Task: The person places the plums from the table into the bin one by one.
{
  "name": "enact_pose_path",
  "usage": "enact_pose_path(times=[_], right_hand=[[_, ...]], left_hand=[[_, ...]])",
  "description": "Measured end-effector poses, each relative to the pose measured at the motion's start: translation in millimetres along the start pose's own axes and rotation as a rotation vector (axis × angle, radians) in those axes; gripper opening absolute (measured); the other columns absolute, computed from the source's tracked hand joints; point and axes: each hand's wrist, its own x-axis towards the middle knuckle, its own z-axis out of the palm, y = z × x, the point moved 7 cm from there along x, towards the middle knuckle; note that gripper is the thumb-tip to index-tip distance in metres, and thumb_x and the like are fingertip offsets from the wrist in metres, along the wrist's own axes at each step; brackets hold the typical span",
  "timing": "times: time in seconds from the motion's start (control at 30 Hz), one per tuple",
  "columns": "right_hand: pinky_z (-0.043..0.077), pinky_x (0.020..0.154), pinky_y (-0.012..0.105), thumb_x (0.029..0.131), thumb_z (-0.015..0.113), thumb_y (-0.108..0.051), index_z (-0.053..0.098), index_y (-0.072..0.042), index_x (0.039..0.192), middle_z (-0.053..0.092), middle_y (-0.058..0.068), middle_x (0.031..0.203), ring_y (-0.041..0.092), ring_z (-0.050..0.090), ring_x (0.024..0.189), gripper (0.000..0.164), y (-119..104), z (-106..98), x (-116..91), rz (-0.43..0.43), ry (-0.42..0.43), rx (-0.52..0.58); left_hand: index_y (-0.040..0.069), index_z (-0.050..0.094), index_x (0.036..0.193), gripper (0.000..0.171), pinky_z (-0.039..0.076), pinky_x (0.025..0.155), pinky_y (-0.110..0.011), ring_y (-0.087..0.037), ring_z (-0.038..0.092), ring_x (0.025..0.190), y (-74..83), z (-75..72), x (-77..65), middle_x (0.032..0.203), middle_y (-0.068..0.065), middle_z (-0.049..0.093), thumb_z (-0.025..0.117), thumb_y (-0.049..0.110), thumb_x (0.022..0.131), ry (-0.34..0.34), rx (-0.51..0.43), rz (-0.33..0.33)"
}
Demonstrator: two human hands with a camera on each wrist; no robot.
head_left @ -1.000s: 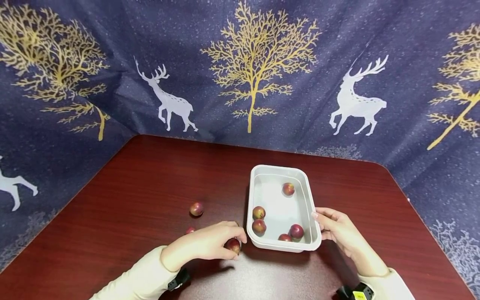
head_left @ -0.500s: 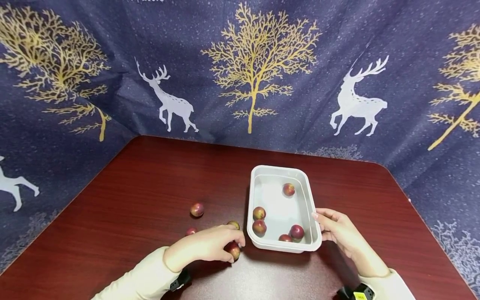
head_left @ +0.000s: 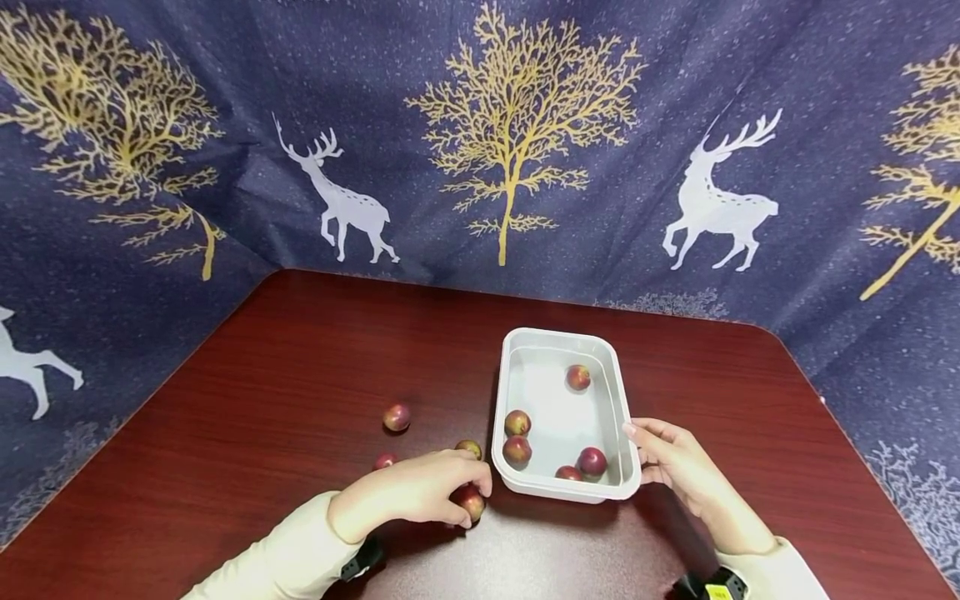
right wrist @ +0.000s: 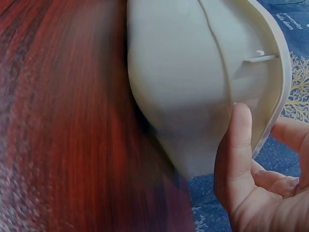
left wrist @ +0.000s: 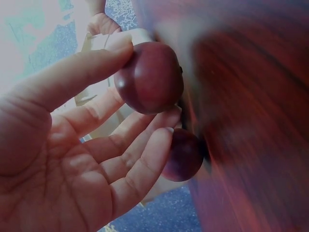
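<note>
In the head view my left hand (head_left: 416, 493) is low over the table, left of a white plastic tub (head_left: 551, 487). Its thumb and fingers pinch a dark red plum (head_left: 469, 503). The left wrist view shows the thumb on this plum (left wrist: 152, 77), with a second plum (left wrist: 183, 157) just past the other fingertips. My right hand (head_left: 678, 458) grips the tub's right side near the front corner. In the right wrist view, the thumb (right wrist: 236, 140) presses the tub's wall (right wrist: 178, 82). Several plums lie inside the tub, including one (head_left: 578, 377) toward the back.
Loose on the table (head_left: 337, 342) are a reddish plum (head_left: 397, 417), another partly behind the left hand (head_left: 386, 460), and a yellow-green plum (head_left: 469, 448) beyond the knuckles. A dark blue cloth (head_left: 450, 208) with trees and deer hangs behind the table's far edge.
My left hand and its plum have shifted slightly toward me, uncovering the yellow-green plum behind the knuckles. The right hand and the tub have stayed almost still.
</note>
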Motion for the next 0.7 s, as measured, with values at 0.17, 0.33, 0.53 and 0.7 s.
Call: enact_pose_path(times=[0.17, 0.33, 0.53, 0.7], right_hand=[[0.057, 0.062, 0.031, 0.100, 0.046, -0.016, 0.060, -0.014, 0.105, 0.069, -0.003, 0.082, 0.010, 0.067, 0.070, 0.015, 2.0, 2.4, 1.1, 0.006, -0.022, 0.016], [0.057, 0.061, 0.030, 0.100, 0.045, -0.017, 0.058, -0.009, 0.108, 0.068, -0.004, 0.081, 0.010, 0.066, 0.070, 0.017, 3.7, 3.3, 2.0, 0.018, -0.019, 0.002], [0.056, 0.061, 0.030, 0.100, 0.045, -0.017, 0.054, 0.000, 0.113, 0.067, -0.004, 0.081, 0.009, 0.065, 0.069, 0.023, 4.1, 2.5, 2.4, 0.035, -0.003, -0.026], [0.056, 0.061, 0.030, 0.101, 0.043, -0.016, 0.056, -0.007, 0.110, 0.068, -0.003, 0.083, 0.010, 0.066, 0.071, 0.018, 3.7, 3.9, 2.7, 0.009, -0.037, -0.005]], left_hand=[[0.018, 0.061, 0.098, 0.028, 0.045, 0.078, -0.023, -0.004, 0.053, 0.088, -0.2, 1.4, -0.9, 0.096, 0.008, 0.056, 0.078, 0.018, 0.076, -0.019, 0.000, -0.004], [0.018, 0.061, 0.098, 0.026, 0.045, 0.079, -0.024, -0.004, 0.053, 0.089, -0.9, 2.1, -0.9, 0.096, 0.008, 0.057, 0.077, 0.020, 0.077, -0.017, 0.007, 0.003], [0.018, 0.061, 0.098, 0.024, 0.044, 0.079, -0.019, -0.001, 0.050, 0.086, 1.1, 3.4, -0.4, 0.096, 0.009, 0.057, 0.075, 0.022, 0.079, -0.018, -0.008, 0.051], [0.015, 0.061, 0.100, 0.023, 0.043, 0.077, -0.017, -0.001, 0.050, 0.084, 2.2, 1.9, -0.7, 0.095, 0.007, 0.058, 0.073, 0.023, 0.082, -0.012, -0.049, 0.085]])
